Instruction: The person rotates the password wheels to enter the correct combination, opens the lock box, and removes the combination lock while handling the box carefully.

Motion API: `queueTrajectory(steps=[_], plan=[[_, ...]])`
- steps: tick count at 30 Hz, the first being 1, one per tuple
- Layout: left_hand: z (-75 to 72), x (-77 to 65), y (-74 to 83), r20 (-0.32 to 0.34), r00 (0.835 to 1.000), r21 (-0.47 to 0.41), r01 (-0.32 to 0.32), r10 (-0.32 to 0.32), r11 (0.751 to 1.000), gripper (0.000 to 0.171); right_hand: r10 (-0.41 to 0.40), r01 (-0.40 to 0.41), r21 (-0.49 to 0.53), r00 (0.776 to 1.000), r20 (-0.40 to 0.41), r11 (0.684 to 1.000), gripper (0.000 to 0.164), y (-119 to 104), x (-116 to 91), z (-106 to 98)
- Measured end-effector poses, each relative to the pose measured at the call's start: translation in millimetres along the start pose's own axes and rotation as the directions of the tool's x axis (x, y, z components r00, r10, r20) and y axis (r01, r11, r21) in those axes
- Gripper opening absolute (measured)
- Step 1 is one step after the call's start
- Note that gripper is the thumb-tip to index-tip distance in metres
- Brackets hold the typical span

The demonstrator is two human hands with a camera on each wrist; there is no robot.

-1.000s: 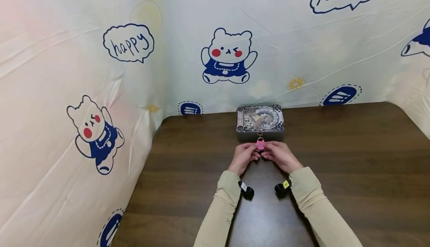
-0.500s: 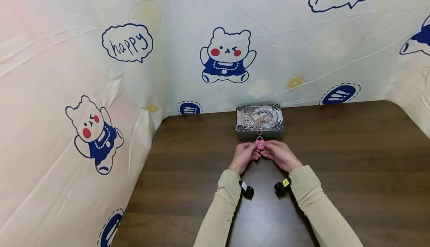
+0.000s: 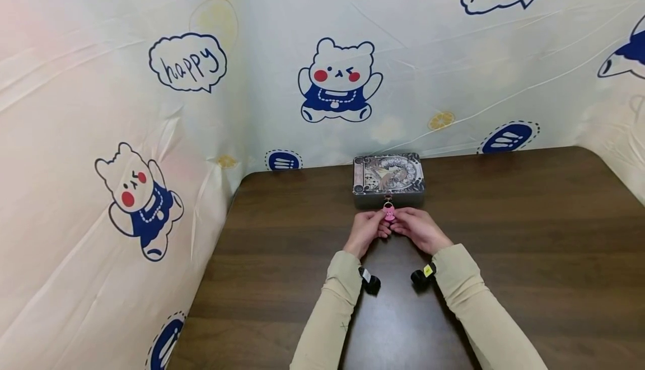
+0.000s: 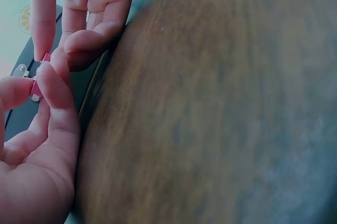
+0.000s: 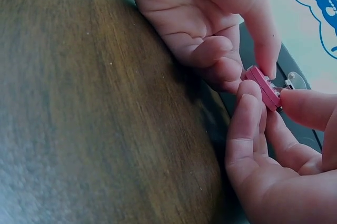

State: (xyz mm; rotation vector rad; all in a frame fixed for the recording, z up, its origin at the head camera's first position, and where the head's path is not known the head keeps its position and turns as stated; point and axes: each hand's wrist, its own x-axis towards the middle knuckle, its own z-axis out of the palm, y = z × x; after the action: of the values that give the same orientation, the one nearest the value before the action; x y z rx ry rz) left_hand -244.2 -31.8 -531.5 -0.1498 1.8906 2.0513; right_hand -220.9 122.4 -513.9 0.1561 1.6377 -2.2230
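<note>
Beyond both hands hangs a printed cloth [image 3: 277, 101]; beneath them spreads the brown tabletop [image 3: 252, 280]. A dark box [image 3: 389, 175] with a patterned lid sits just past the fingertips. The left hand [image 3: 364, 233] and right hand [image 3: 422, 230] pinch a small pink padlock [image 5: 259, 84] between them, its shackle [image 3: 388, 205] at the metal clasp [image 5: 296, 80] on the box's near side. Crowded fingers could nudge a wrong dial; tugging handward might drag the box.

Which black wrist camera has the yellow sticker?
The right wrist's camera: its yellow sticker sets it apart from the left wrist's camera, which bears a whitish sticker.
</note>
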Motion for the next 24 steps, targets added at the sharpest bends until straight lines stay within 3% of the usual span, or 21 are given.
queueTrajectory(steps=[24], plan=[[1.5, 0.2, -0.8, 0.015, 1.0, -0.001, -0.019, 0.019, 1.0, 0.019, -0.012, 0.012, -0.006, 1.0, -0.001, 1.0, 0.019, 0.9, 0.9, 0.5]])
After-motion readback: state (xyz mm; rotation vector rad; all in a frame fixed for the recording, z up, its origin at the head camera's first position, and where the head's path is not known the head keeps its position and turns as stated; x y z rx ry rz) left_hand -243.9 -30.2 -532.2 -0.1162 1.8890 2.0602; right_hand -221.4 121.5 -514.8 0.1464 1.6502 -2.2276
